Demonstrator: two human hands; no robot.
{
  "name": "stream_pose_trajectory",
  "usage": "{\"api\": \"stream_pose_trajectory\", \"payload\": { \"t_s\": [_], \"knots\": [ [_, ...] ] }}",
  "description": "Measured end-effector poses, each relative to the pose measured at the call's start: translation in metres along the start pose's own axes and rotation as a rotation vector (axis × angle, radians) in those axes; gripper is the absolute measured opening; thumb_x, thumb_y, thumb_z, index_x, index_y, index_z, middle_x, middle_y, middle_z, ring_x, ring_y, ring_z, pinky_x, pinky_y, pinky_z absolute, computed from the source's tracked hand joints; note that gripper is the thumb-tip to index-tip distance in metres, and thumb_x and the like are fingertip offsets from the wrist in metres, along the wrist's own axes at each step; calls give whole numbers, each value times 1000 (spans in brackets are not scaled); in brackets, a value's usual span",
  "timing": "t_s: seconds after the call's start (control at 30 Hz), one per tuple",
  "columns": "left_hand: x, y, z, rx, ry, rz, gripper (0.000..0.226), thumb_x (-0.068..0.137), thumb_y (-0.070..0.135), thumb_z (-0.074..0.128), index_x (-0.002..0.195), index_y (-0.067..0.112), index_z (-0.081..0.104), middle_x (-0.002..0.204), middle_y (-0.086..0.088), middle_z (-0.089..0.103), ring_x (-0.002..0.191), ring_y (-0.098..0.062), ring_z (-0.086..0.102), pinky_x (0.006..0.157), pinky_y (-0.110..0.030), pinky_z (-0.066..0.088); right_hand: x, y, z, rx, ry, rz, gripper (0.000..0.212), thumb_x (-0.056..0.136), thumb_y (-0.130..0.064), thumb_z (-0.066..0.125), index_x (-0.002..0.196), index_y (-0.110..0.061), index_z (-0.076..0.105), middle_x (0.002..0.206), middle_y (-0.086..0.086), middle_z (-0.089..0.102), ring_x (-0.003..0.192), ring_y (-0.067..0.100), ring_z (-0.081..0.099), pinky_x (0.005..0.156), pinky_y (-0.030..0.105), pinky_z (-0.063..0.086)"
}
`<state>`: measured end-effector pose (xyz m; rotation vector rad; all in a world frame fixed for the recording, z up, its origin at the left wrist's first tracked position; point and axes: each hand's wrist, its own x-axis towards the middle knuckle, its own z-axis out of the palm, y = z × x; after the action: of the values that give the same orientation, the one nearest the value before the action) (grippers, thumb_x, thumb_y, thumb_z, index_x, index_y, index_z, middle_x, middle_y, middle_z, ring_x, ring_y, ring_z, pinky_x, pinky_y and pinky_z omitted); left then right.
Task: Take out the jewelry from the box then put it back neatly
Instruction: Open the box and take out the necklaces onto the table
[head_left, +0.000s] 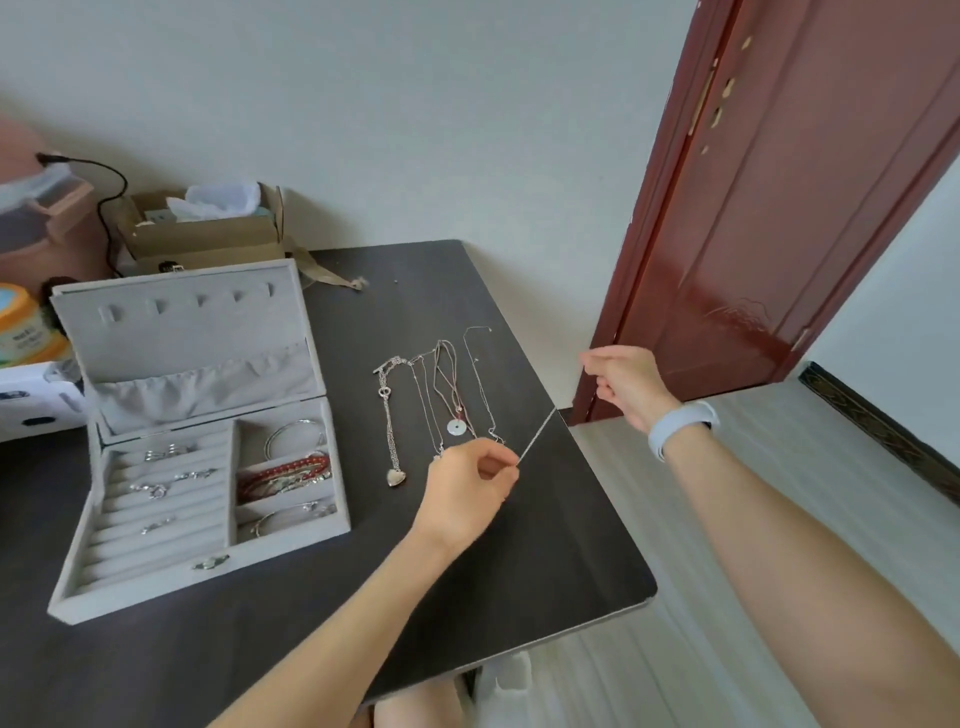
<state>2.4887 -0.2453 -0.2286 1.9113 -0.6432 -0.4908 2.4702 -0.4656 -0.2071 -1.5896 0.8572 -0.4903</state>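
A grey velvet jewelry box (156, 587) lies open on the dark table (363, 597), at the left. Its ring rolls hold several rings (156, 488), and its right compartments hold bangles and red bracelets (285, 475). Several necklaces (441, 395) lie side by side on the table right of the box, one with a heart pendant (396, 477). A thin silver chain (537, 435) stretches taut between my hands. My left hand (467, 488) pinches its lower end above the table. My right hand (623, 384) pinches the upper end beyond the table's right edge.
A cardboard box (208, 234) with tissue stands behind the jewelry box. Pink and white items and a black cable crowd the far left. A red-brown door (779, 208) stands at the right. The table's right edge (602, 493) runs just under the chain.
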Motion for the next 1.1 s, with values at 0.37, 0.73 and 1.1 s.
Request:
{"api": "stream_pose_trajectory", "payload": {
  "t_s": [0.37,0.73,1.1],
  "knots": [
    [33,-27,29,540,-9,544,23,83,8,53,98,14,70,89,3,69,90,-15,53,71,-29,53,83,-30,65,-621,-356,-195,23,85,1,52,104,-3,65,75,-8,54,67,2,47,58,9,37],
    [44,-56,25,672,148,695,28,85,25,45,98,21,69,92,6,62,98,-17,46,86,-30,30,116,-12,108,-563,-409,-310,35,87,9,34,110,1,60,98,10,57,89,18,51,76,28,48],
    [33,-56,19,1016,77,519,52,88,51,32,122,21,59,131,-3,56,129,-32,42,101,-59,18,61,17,72,-766,-300,-579,43,97,-16,33,140,-9,32,148,7,33,137,20,28,110,23,16]
  ]
}}
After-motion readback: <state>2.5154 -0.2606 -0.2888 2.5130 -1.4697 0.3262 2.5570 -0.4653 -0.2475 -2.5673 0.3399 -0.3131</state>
